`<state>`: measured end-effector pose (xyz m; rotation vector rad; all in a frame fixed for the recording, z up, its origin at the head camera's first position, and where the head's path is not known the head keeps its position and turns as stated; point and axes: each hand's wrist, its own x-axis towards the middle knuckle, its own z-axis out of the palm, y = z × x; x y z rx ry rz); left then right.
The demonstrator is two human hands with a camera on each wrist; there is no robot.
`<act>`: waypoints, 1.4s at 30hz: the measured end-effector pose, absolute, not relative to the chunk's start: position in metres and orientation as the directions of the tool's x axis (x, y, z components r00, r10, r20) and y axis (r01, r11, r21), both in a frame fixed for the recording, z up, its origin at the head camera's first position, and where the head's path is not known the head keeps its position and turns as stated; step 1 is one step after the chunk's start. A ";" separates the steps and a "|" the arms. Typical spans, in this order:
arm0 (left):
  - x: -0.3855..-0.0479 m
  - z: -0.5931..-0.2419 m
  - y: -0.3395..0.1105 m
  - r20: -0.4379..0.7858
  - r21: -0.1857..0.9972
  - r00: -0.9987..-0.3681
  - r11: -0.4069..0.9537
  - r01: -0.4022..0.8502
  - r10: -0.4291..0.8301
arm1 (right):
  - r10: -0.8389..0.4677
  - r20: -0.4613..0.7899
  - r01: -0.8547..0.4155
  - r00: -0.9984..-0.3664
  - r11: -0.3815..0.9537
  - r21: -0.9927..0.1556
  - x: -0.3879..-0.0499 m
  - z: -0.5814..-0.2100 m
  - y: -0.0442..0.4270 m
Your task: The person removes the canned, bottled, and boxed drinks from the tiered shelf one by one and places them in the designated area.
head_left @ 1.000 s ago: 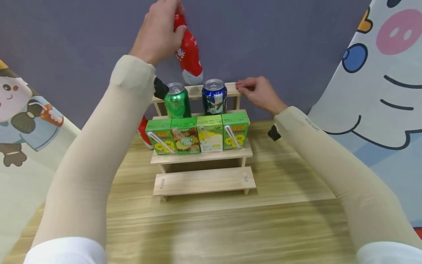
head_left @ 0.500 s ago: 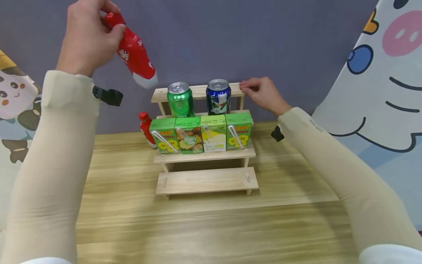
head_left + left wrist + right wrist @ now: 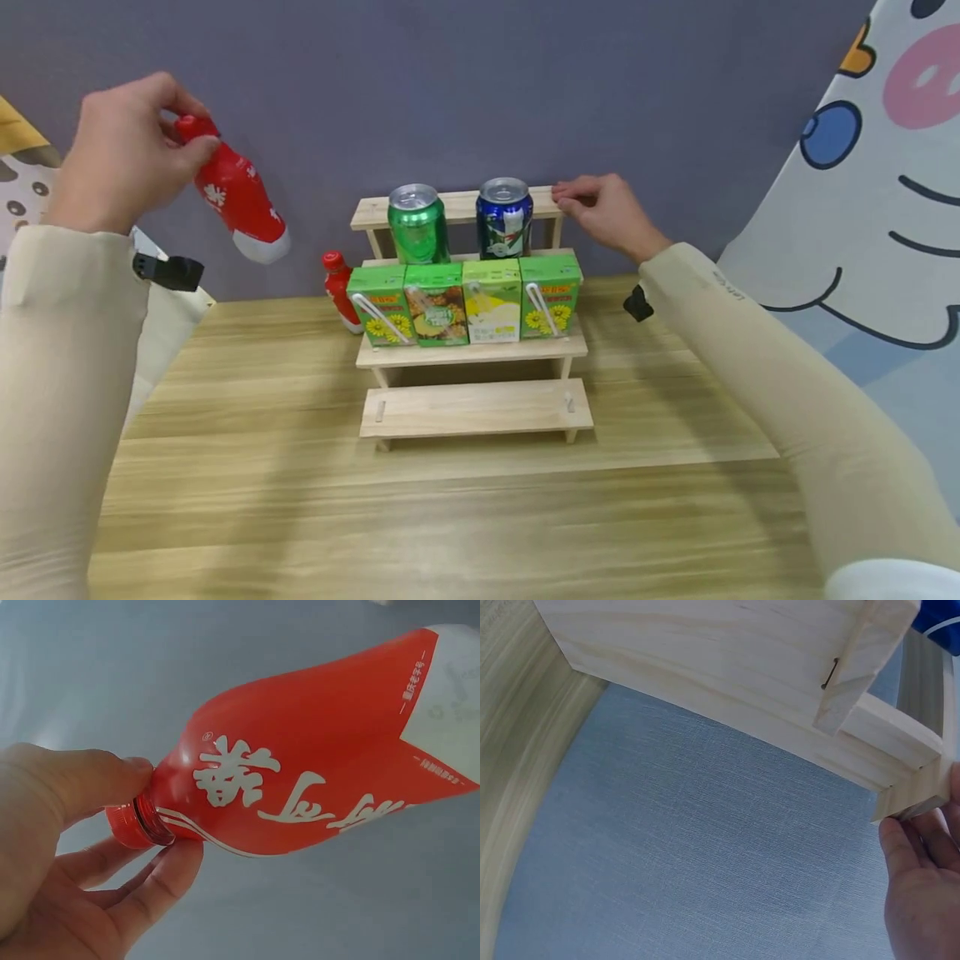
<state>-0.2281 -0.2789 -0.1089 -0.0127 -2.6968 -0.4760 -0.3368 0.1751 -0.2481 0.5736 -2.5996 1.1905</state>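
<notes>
My left hand (image 3: 131,154) pinches a red drink bottle (image 3: 238,193) by its neck, just under the cap (image 3: 129,825). The bottle hangs tilted in the air to the left of a stepped wooden rack (image 3: 476,408), its white base pointing down and right. At the rack's top right corner, my right hand (image 3: 609,212) grips the end of the uppermost board (image 3: 922,791). On the rack stand a green can (image 3: 417,229) and a blue can (image 3: 504,223), with a row of several juice boxes (image 3: 491,304) in front of them.
A second red bottle (image 3: 341,287) stands on the wooden table (image 3: 480,525), close to the rack's left side. Behind the rack rises a grey-blue partition (image 3: 465,92). Cartoon-printed panels flank the table, one with a pig-nosed figure (image 3: 885,250) on the right.
My left hand has carried the red bottle leftward, away from above the rack, and lately lower. The right hand keeps its place on the top board. The standing red bottle has come into fuller view.
</notes>
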 end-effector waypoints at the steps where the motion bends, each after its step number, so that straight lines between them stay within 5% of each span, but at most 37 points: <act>1: -0.229 -0.115 -0.283 0.365 0.318 -0.929 0.945 0.071 -0.053 | -0.253 0.358 -0.436 -0.899 0.594 -0.676 -0.337 -0.248 0.176; 22: -0.281 -0.260 -0.330 0.254 0.313 -0.961 0.932 0.185 0.105 | -0.265 0.370 -0.452 -0.890 0.607 -0.654 -0.335 -0.247 0.176; 42: -0.298 -0.281 -0.317 0.164 0.376 -0.979 0.910 0.174 0.119 | -0.267 0.381 -0.463 -0.885 0.581 -0.669 -0.336 -0.248 0.178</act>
